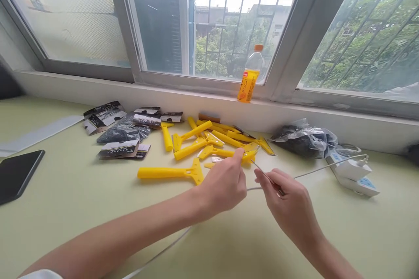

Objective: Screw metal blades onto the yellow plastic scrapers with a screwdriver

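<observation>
Closed around a yellow plastic scraper [249, 157] is my left hand [225, 183], which hides most of the handle. My right hand [290, 200] pinches a thin metal screwdriver [263, 172], its tip against or very near the scraper's head. Behind my hands lies a loose pile of several yellow scrapers [196, 148], some with metal blades. One separate scraper [163, 173] rests to the left of my left hand, its head partly behind the wrist. A small metal blade piece [216, 159] shows beside the pile.
Black plastic packs and card packaging [121, 133] lie at the back left, another black bag [303, 139] at the back right. A power strip [355, 178] with a white cable stands right. A phone [19, 174] lies left. An orange-capped bottle [249, 78] stands on the sill.
</observation>
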{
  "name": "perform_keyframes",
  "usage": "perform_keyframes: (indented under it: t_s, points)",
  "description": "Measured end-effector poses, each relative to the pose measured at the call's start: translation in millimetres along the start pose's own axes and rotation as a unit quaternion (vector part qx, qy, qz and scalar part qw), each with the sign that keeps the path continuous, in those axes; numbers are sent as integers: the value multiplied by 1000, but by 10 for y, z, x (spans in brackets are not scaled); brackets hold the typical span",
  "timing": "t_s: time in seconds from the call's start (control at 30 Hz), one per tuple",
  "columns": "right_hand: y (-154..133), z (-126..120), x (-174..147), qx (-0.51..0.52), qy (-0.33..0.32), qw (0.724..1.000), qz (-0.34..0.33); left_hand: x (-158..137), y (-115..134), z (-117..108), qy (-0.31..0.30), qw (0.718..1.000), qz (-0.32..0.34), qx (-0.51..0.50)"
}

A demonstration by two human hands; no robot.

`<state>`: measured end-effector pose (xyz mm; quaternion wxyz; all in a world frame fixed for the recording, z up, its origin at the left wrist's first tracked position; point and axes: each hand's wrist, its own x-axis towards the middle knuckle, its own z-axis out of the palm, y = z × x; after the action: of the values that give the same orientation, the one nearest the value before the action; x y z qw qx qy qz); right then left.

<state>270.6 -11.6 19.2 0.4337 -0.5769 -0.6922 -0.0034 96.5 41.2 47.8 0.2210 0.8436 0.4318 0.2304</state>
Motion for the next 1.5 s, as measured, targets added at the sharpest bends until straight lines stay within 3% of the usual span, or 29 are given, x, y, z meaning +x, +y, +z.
perform_keyframes:
  t_s: [0.1,0.2,0.43,0.5,0.57,0.67,0.77,0.83,1.0,1.23,1.43,1.5]
  points:
    - [-99,-10,-21,126,-90,979,130,-16,21,-24,2,1000,1,-2]
    - [-186,-31,-32,215,-125,945,211,-17,27,-29,4,1000,6,3]
    - [-168,-50,-26,271,-123,917,265,-27,43,-35,40,998,39,-3]
    - [-104,-44,-19,267,-94,913,294,-31,27,-23,30,999,42,12]
    - [-35,-28,-15,240,-45,928,281,-28,2,0,17,999,41,22]
    - [56,23,-37,185,11,965,185,-18,-30,39,14,999,43,13]
    - [135,100,-96,162,8,982,95,-22,-41,62,10,999,46,-9]
    - [185,145,-136,164,-8,983,76,-32,-42,67,0,999,45,-26]
    - [254,174,-176,189,3,974,129,-22,-56,59,-6,997,37,-60]
    - [202,164,-199,233,-23,923,306,59,-153,92,-7,997,8,-81]
    - [237,203,-168,264,-79,901,334,74,-226,131,-4,995,-15,-100]
    - [248,199,-167,251,-97,908,321,71,-222,118,-7,994,-18,-108]
